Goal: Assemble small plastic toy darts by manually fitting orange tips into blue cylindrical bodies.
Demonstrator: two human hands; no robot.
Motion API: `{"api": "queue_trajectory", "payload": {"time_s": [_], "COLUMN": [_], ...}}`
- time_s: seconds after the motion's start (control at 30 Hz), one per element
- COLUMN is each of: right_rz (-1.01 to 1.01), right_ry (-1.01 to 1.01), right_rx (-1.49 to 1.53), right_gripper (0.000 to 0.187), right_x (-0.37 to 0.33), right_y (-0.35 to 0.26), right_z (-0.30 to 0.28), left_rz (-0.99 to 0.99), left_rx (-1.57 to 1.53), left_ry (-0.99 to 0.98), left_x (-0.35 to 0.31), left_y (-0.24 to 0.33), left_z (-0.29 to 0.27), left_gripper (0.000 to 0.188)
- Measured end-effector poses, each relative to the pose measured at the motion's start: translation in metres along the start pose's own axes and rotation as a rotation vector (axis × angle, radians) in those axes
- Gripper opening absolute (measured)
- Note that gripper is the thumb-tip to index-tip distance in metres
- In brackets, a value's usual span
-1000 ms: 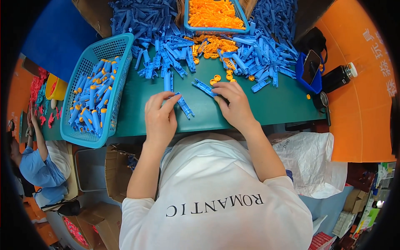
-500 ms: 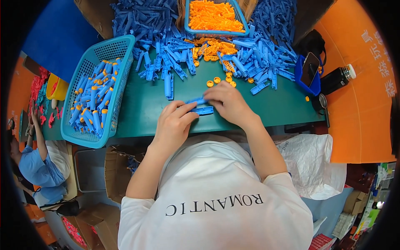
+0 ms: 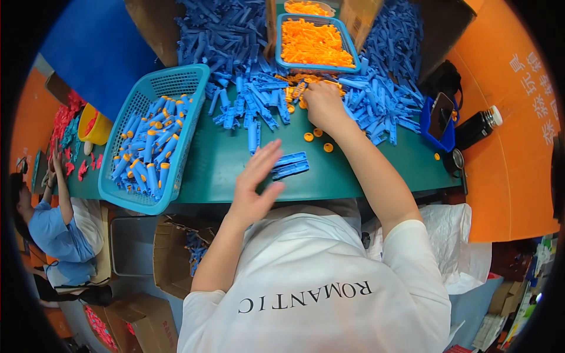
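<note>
My left hand (image 3: 256, 187) is held over the near edge of the green table (image 3: 223, 176), fingers stretched and apart, with nothing in it. Just beside its fingertips lie two blue plastic half-shells (image 3: 291, 165), side by side with their hollow sides up. My right hand (image 3: 325, 106) reaches far forward to the small heap of orange plastic parts (image 3: 298, 88). Its fingertips are hidden from me there, so any grip is not visible. Several round orange caps (image 3: 318, 133) lie on the table below the right wrist.
At the left stands a turquoise basket (image 3: 197, 106) of blue tubes with orange ends. Heaps of blue shells (image 3: 379, 106) flank an orange-filled basket (image 3: 353, 50) at the back. On the right are a blue tray (image 3: 434, 132) with a phone and a black bottle (image 3: 474, 126). Another person (image 3: 59, 226) works far left.
Both hands have let go of the blue half-shells, which now lie together on the table. My right hand has gone forward to the orange parts; my left has drawn back and opened.
</note>
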State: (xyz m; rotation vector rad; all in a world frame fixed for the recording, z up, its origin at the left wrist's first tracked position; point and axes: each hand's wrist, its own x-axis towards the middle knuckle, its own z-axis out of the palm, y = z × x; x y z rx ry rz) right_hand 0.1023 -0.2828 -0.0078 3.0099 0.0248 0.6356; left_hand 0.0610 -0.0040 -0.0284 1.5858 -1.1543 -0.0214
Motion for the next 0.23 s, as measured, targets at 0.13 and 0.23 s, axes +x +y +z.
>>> {"api": "queue_trajectory", "payload": {"time_s": [0.13,0.23], "right_rz": [-0.027,-0.005], "right_ry": [-0.05,-0.082], "right_rx": [0.094,0.146], "right_gripper": [0.014,0.035], "right_x": [-0.011,-0.017], "right_y": [-0.003,-0.002], "right_z": [-0.017,-0.03], "left_rz": [-0.182,-0.143], "left_rx": [-1.512,-1.996], "left_ry": [0.307,0.414], "left_x": [-0.003,0.006], "left_y": [0.013,0.037], "left_z": [-0.022,-0.032], "left_gripper": [0.085,0.094]}}
